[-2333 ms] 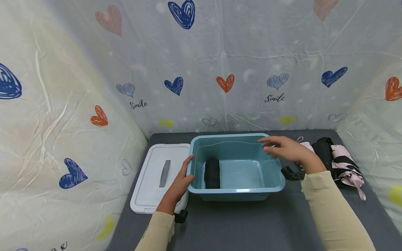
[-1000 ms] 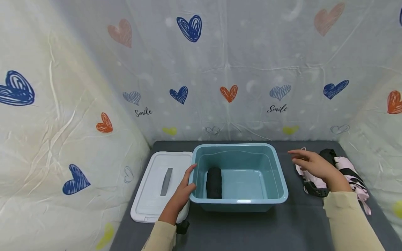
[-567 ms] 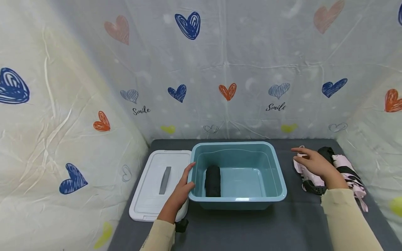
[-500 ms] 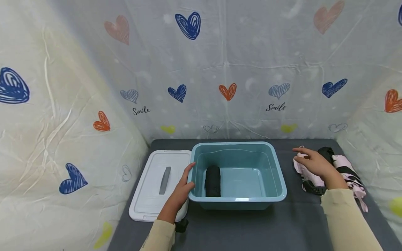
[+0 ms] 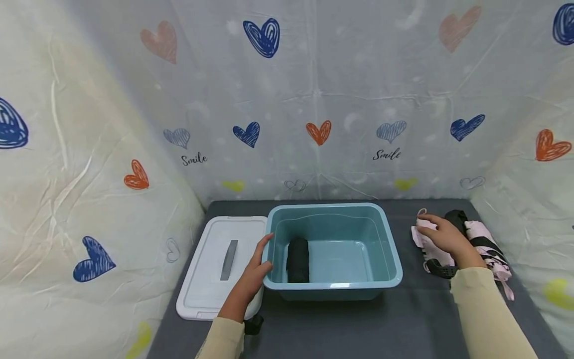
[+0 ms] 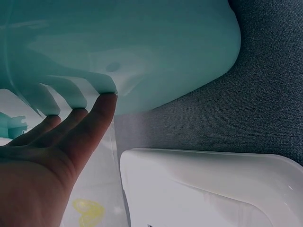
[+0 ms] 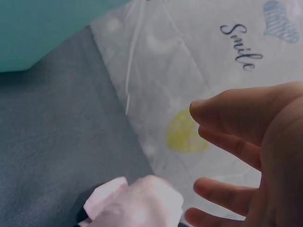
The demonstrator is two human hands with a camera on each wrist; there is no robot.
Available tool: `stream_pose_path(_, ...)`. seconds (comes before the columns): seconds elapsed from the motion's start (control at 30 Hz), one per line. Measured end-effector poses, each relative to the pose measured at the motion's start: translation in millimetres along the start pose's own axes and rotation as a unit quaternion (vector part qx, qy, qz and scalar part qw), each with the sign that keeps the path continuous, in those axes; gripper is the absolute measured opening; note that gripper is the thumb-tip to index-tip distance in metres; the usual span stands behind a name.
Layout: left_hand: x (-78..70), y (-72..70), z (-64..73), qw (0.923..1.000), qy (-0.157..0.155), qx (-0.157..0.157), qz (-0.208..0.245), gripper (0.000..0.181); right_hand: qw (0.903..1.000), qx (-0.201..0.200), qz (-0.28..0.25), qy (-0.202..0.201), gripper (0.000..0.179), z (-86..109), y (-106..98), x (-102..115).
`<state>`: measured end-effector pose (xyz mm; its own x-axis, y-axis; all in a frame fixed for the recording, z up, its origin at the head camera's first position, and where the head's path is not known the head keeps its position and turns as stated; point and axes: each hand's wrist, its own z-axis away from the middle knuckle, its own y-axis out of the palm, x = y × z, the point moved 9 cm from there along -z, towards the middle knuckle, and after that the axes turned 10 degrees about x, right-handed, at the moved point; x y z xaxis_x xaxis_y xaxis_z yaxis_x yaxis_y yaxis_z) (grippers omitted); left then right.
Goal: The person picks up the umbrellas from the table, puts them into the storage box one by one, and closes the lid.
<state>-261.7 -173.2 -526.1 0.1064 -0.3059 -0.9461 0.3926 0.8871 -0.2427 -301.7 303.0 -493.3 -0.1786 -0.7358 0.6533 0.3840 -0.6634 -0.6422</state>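
A light blue plastic bin stands on the dark grey table with a black rolled bundle lying inside at its left. My left hand is at the bin's left rim; in the left wrist view its straight fingertips touch the outer wall. To the right of the bin, my right hand hovers over a pink folded umbrella, partly hiding it. The right wrist view shows that hand's fingers spread and holding nothing, with the umbrella's pink end below them.
A white lid with a grey handle lies flat left of the bin. Beside the pink umbrella are a black bundle and a pink-and-black folded umbrella. A heart-printed curtain hangs behind and at both sides.
My right hand has moved from above the bin's right rim rightward to over the pink umbrella. The left hand stays at the bin's left rim. The head view shifted slightly.
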Motion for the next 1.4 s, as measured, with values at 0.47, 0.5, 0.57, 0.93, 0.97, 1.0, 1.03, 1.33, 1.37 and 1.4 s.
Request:
stream_pose_path(0.47,0.8,0.1,-0.7,1.0,-0.002,0.003,-0.005,0.075,0.9986,-0.031,0.029,0.031,0.066,-4.9,0,-26)
stream_pose_path(0.5,0.7,0.0,-0.9,1.0,-0.001,0.003,-0.005,0.074,0.9985,-0.031,0.03,0.032,0.066,-5.3,0,-28)
stream_pose_path(0.57,0.7,0.0,-1.2,1.0,0.0,0.002,-0.004,0.075,0.9981,-0.037,0.039,0.03,0.067,-6.0,0,-30)
stream_pose_path(0.93,1.8,-0.5,-0.4,0.9999,-0.006,-0.006,-0.01,0.076,0.9946,-0.062,0.079,0.027,0.064,-17.0,10,-43)
stream_pose_path(0.97,1.5,-0.5,-0.4,0.9999,-0.006,-0.005,-0.011,0.076,0.9945,-0.06,0.081,0.03,0.064,-17.7,11,-44)
stream_pose_path(1.0,0.8,-0.5,-0.2,0.9999,-0.005,-0.005,-0.011,0.076,0.9944,-0.057,0.083,0.032,0.064,-18.2,12,-44)
stream_pose_path(1.03,0.7,-0.5,0.1,0.9999,-0.006,-0.005,-0.011,0.075,0.9944,-0.054,0.085,0.033,0.063,-18.6,13,-44)
stream_pose_path(1.33,-0.5,0.0,0.5,1.0,-0.008,-0.002,-0.006,0.075,0.9918,-0.051,0.108,0.043,0.06,-24.1,22,-47)
stream_pose_path(1.37,-0.6,0.2,0.5,1.0,-0.007,0.0,-0.006,0.075,0.9915,-0.05,0.11,0.046,0.06,-24.7,23,-48)
stream_pose_path(1.4,-0.6,0.3,0.6,1.0,-0.007,0.001,-0.006,0.075,0.9913,-0.051,0.112,0.049,0.06,-25.3,24,-50)
